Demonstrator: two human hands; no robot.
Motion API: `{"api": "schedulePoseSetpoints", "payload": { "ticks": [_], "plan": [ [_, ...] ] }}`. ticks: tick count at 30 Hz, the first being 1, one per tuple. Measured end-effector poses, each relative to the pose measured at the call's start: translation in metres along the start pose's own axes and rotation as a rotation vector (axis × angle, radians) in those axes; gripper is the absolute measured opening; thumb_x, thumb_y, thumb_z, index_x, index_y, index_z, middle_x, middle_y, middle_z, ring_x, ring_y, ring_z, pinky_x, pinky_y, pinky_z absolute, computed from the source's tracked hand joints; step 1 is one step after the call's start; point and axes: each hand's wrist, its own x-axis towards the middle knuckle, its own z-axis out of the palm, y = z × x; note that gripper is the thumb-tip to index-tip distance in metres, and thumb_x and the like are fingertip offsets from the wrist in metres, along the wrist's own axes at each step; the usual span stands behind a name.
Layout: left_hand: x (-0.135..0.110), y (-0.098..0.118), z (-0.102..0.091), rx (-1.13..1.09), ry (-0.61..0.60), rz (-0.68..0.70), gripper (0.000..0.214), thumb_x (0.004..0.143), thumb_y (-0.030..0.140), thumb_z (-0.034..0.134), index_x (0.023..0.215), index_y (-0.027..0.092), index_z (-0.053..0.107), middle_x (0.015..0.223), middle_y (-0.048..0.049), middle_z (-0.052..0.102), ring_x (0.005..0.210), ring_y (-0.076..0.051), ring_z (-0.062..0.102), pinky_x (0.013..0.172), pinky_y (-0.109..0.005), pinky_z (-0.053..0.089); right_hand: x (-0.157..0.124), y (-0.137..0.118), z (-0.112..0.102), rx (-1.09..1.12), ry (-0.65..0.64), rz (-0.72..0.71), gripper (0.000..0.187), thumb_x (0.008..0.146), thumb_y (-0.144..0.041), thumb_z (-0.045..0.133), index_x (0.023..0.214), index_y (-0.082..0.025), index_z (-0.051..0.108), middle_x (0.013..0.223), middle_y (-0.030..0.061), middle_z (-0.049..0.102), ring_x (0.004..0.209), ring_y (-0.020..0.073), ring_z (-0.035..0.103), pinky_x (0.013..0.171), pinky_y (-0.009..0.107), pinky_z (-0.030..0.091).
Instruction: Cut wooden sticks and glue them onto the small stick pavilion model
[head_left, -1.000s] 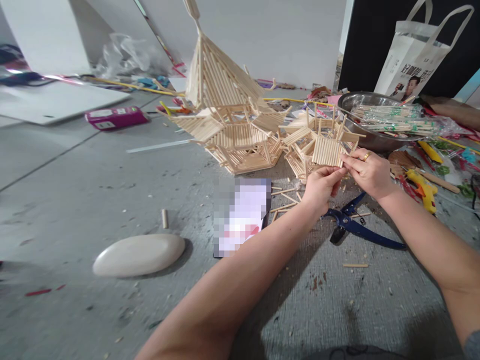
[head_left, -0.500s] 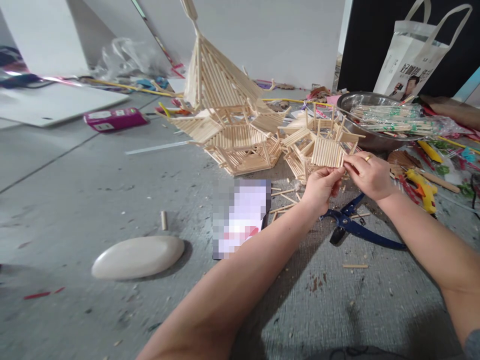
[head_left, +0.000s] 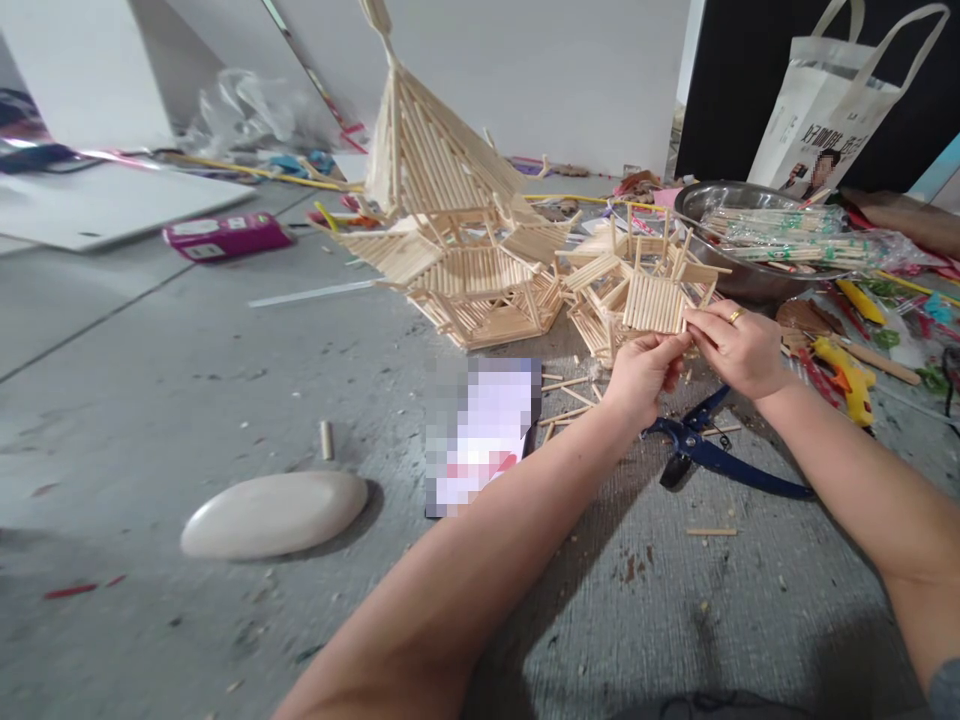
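Hardly anything has moved in the past second beyond a slight drift of the view, which sets the purple pack (head_left: 229, 238) and the stone (head_left: 274, 513) a little farther left in the frame. The panel (head_left: 652, 303), a row of pale sticks on the small model (head_left: 594, 272), stands beyond the phone (head_left: 491, 420) and to its right, with its lower right corner at the meeting point of both hands. The right hand (head_left: 739, 345), a gold ring (head_left: 736, 315) on one finger, has its grip pinched on the stick along the panel's right edge. The left hand (head_left: 639, 380) has thumb and fingers drawn together just below that corner; whether its grip is closed on a stick cannot be told, as the fingers hide it.

Compared with the earlier frame, both hands keep the same hold and the panel the same tilt, while the shears (head_left: 686, 443) lie as they did on the floor (head_left: 300, 620), right of the phone. Loose offcuts (head_left: 566, 384) are scattered just right of the phone. The large model (head_left: 487, 270), with its tall peaked roof, rises directly beyond it. Far to the phone's right lie the yellow glue gun (head_left: 847, 380) and, farther back, a metal bowl (head_left: 742, 282) holding bagged sticks (head_left: 787, 250).
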Motion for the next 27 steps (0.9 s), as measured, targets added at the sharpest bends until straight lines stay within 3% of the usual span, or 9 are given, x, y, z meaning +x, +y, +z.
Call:
{"api": "schedulePoseSetpoints", "payload": {
  "ticks": [13,27],
  "plan": [
    [0.0012,-0.0012,0.0027,0.041,0.026,0.04,0.027,0.075,0.022,0.06,0.054,0.015,0.045,0.041,0.0067,0.044,0.029,-0.002,0.032,0.034,-0.019,0.018,-0.0003,0.001,0.0026,-0.014,-0.019,-0.014,0.028,0.085,-0.027,0.043,0.092,-0.02,0.069,0.075,0.0044,0.067,0.061,0.0131,0.057,0.055,0.024,0.039],
    [0.0018,-0.0023,-0.0041,-0.002,-0.066,0.021,0.024,0.066,0.027,0.068,0.057,0.015,0.049,0.044,0.0067,0.045,0.033,-0.002,0.034,0.035,-0.019,0.02,0.0009,0.0003,0.0013,0.004,-0.023,0.001,0.026,0.085,-0.027,0.044,0.09,-0.02,0.069,0.076,0.0038,0.068,0.063,0.013,0.059,0.056,0.023,0.039]
  ]
}}
